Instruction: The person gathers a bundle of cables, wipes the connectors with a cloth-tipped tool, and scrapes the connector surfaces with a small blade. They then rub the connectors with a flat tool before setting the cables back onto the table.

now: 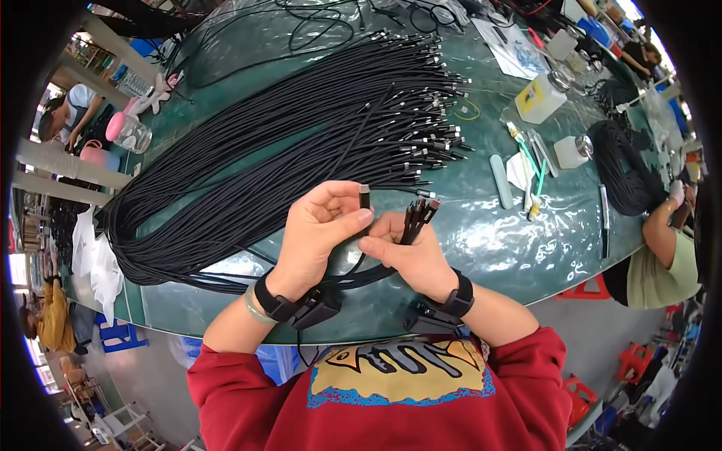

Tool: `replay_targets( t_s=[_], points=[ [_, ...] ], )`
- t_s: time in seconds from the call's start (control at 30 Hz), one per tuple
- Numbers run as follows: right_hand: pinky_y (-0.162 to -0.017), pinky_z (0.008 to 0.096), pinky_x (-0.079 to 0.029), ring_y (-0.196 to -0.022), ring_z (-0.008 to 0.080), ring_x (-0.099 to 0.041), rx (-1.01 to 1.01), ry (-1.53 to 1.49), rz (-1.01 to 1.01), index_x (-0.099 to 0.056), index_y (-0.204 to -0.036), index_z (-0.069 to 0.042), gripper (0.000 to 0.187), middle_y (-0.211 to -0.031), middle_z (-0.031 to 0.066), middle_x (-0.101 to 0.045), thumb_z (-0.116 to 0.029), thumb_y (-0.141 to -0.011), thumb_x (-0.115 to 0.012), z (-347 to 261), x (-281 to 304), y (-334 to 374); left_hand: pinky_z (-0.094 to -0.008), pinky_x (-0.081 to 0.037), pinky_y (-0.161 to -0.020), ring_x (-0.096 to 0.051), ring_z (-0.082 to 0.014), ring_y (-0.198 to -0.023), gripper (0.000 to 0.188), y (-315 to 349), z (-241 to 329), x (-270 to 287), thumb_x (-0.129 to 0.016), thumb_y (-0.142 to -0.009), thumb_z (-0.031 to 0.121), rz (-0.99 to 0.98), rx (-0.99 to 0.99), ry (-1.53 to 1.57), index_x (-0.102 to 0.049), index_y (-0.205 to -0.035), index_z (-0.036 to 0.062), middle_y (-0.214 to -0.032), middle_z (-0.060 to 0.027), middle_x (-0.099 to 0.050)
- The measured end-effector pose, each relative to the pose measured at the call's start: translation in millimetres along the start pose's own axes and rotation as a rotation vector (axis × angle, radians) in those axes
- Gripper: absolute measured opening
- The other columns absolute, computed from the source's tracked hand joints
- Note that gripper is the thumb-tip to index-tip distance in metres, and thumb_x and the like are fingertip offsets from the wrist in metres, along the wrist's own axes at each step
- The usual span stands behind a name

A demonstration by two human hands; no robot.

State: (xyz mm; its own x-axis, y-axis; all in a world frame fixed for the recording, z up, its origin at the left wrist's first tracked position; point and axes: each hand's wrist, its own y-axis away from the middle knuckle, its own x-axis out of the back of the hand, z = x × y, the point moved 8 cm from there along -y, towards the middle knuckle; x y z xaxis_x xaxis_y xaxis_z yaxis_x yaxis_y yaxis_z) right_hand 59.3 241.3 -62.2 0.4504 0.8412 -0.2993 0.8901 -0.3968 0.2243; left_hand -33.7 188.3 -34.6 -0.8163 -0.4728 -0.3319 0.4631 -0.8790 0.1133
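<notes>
Connector juts up, pinched in left grip — right grip apparently clasps cables.

R of the R hand, glossy green tabletop is open, so sideways pass OK. Fwd-R: flat pale grey-green oblong bar & squarish white bottle w/ yellow label in the way. Fwd of L hand: big looped bundle of thin black cables blocks tabletop lvl.

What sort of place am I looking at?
Most likely a cable workshop or factory floor: a big bundle of black cables lies on the green table, another black coil lies farther right, and a person in light green is beside that coil.
</notes>
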Motion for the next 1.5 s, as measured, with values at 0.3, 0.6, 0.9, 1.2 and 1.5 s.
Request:
replay_targets(
  t_s=[0.3, 0.6, 0.9, 1.2, 1.5],
  points=[
    [-0.045, 0.0165, -0.026, -0.052, 0.0006, -0.039, -0.018, -0.087, -0.041, -0.056, -0.073, -0.004, 0.013, -0.059, -0.0057, -0.049, -0.013, -0.075, -0.065, -3.3, -1.7, 3.9, -0.0209, -0.046, -0.070, -0.057, -0.0091, -0.075, 0.025, 3.4, -0.8, -4.6, -0.061, -0.073, -0.003, 0.006, 0.063, 0.043, -0.054, -0.097, 0.0008, -0.082, -0.0048, -0.060],
    [-0.048, 0.0165, -0.030, -0.054, 0.0015, -0.042, -0.077, -0.080, -0.099, -0.057, -0.077, -0.003, 0.012, -0.062, -0.0049, -0.051, -0.012, -0.075, -0.065, -6.6, -1.4, 2.3, -0.0205, -0.046, -0.066, -0.057, -0.0087, -0.073, 0.027, 5.8, -5.7, -12.6, -0.059, -0.075, -0.003, -0.044, 0.138, 0.112, -0.051, -0.101, -0.0002, -0.081, -0.0046, -0.060],
    [-0.049, 0.0165, -0.032, -0.058, 0.0015, -0.045, -0.016, -0.137, -0.050, -0.054, -0.071, -0.005, 0.017, -0.064, -0.0050, -0.050, -0.010, -0.070, -0.070, -2.5, 1.8, 2.7, -0.0205, -0.045, -0.067, -0.057, -0.0088, -0.075, 0.032, 7.8, -2.2, -14.3, -0.057, -0.077, -0.002, -0.010, 0.106, 0.007, -0.048, -0.108, -0.0008, -0.079, -0.0050, -0.061],
    [-0.046, 0.0176, -0.027, -0.051, 0.0007, -0.033, 0.045, -0.088, -0.112, -0.041, -0.062, -0.011, 0.031, -0.056, -0.0088, -0.038, -0.014, -0.070, -0.070, -1.1, -6.9, -2.1, -0.0232, -0.042, -0.077, -0.057, -0.0108, -0.080, 0.036, 11.5, 0.0, -20.1, -0.052, -0.080, 0.000, -0.152, 0.108, 0.110, -0.043, -0.115, 0.0008, -0.084, -0.0064, -0.062],
    [-0.056, 0.0215, -0.034, -0.068, 0.0043, -0.043, 0.363, -0.192, 0.076, -0.047, -0.069, -0.007, 0.018, -0.073, -0.0033, -0.047, -0.018, -0.083, -0.053, -29.2, 8.2, 5.3, -0.0293, -0.042, -0.081, -0.052, -0.0167, -0.093, 0.050, 1.6, -2.8, -35.3, -0.062, -0.074, 0.010, -0.199, -0.100, -0.116, -0.040, -0.119, 0.0006, -0.101, -0.0099, -0.056]
  ],
)
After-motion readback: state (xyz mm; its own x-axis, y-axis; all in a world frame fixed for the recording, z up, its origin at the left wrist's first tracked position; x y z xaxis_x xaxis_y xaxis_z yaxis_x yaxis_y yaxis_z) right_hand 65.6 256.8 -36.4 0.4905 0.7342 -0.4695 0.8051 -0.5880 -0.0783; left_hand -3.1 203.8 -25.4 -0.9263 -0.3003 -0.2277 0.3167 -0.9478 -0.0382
